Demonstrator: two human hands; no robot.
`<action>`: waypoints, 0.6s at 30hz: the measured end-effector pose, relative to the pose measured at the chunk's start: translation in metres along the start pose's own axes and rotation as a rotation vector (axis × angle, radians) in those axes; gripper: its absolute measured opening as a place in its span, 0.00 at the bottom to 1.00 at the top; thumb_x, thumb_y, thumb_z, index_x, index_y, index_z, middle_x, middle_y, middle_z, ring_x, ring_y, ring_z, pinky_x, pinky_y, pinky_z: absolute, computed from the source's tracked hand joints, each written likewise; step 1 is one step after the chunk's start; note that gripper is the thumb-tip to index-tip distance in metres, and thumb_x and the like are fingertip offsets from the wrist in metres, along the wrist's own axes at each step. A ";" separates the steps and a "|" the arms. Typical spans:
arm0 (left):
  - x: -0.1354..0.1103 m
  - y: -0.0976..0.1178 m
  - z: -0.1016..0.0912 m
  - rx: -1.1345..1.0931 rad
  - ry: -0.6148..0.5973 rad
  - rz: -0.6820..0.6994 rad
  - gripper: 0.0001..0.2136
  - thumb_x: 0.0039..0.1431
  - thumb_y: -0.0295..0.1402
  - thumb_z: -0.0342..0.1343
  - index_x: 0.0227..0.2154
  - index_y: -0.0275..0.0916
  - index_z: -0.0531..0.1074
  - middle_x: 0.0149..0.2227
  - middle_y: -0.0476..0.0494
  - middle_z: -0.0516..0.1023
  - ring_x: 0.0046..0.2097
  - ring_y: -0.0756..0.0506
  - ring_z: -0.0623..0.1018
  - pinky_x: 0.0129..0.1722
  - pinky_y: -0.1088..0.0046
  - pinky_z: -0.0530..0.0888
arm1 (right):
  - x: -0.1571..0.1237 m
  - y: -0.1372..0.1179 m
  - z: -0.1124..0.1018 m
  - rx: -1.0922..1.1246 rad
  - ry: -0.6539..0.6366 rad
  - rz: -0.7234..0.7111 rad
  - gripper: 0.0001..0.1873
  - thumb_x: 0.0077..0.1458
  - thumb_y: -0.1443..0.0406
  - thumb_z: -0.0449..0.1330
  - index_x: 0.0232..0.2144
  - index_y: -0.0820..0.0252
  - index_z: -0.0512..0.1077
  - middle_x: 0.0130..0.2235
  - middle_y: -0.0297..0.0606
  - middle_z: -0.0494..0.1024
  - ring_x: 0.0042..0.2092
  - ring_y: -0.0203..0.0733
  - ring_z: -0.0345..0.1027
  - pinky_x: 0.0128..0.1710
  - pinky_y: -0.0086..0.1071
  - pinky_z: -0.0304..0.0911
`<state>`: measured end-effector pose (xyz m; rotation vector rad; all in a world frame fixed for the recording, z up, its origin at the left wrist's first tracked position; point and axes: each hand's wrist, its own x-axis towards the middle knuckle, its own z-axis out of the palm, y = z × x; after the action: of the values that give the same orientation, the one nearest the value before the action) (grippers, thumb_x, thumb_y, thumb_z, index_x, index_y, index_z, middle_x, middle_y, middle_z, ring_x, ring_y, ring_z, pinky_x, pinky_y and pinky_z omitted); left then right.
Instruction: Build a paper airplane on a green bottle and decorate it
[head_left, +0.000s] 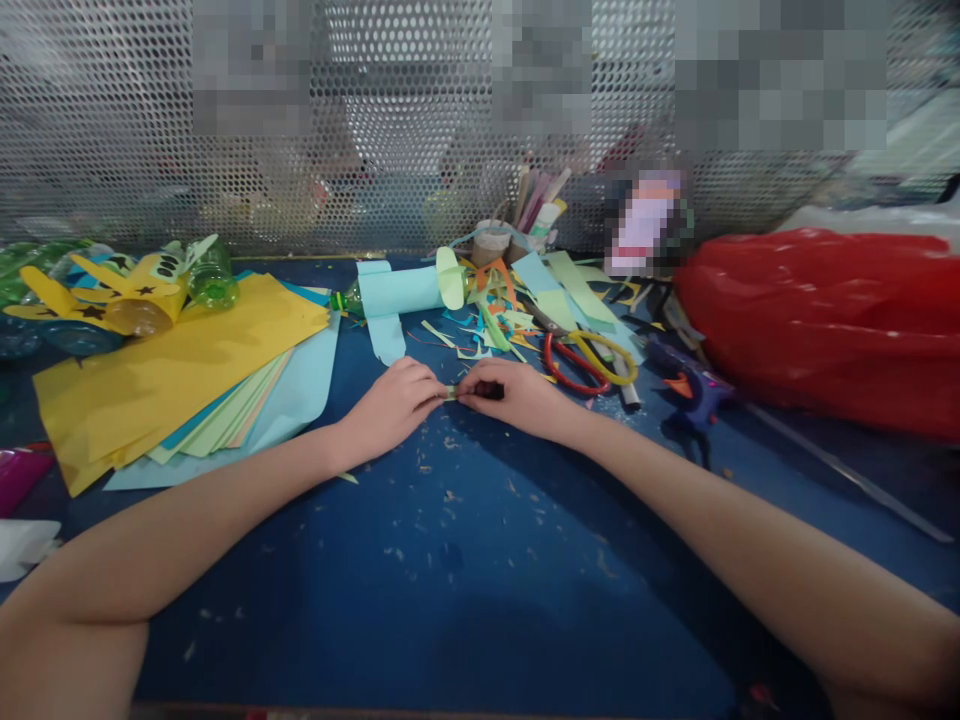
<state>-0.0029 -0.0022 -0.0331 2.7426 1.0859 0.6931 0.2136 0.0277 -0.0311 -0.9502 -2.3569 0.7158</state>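
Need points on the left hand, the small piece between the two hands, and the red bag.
Left hand (391, 412): head view, on the back of the hand.
Piece (451, 393): head view, middle of its visible part.
Red bag (825, 322): head view, middle of its near side.

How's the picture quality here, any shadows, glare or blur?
In the head view, shadow darkens the table beneath the right arm; glare shows on the red bag; pixelated blocks cover parts of the mesh; the piece between left hand and right hand lacks clear detail.
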 end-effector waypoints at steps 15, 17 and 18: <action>0.000 0.000 0.002 0.192 -0.049 0.090 0.11 0.67 0.28 0.45 0.41 0.33 0.73 0.36 0.41 0.74 0.41 0.43 0.69 0.43 0.67 0.68 | -0.002 -0.005 0.006 -0.214 0.048 -0.117 0.04 0.55 0.70 0.57 0.32 0.61 0.72 0.32 0.38 0.73 0.34 0.38 0.66 0.35 0.31 0.63; 0.001 -0.001 0.003 0.182 -0.046 0.088 0.11 0.67 0.28 0.45 0.41 0.33 0.73 0.37 0.41 0.74 0.41 0.43 0.69 0.43 0.67 0.68 | -0.002 -0.005 0.006 -0.204 0.039 -0.112 0.03 0.56 0.69 0.57 0.32 0.60 0.71 0.32 0.37 0.72 0.33 0.37 0.66 0.34 0.30 0.63; 0.001 -0.002 0.003 0.169 -0.039 0.085 0.11 0.67 0.29 0.45 0.41 0.34 0.73 0.37 0.41 0.74 0.41 0.43 0.69 0.43 0.67 0.68 | -0.002 -0.004 0.006 -0.200 0.035 -0.109 0.03 0.56 0.68 0.57 0.32 0.60 0.71 0.32 0.37 0.72 0.33 0.37 0.65 0.34 0.30 0.63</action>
<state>-0.0023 -0.0003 -0.0360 2.9464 1.0725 0.5806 0.2091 0.0222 -0.0332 -0.8991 -2.4613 0.4238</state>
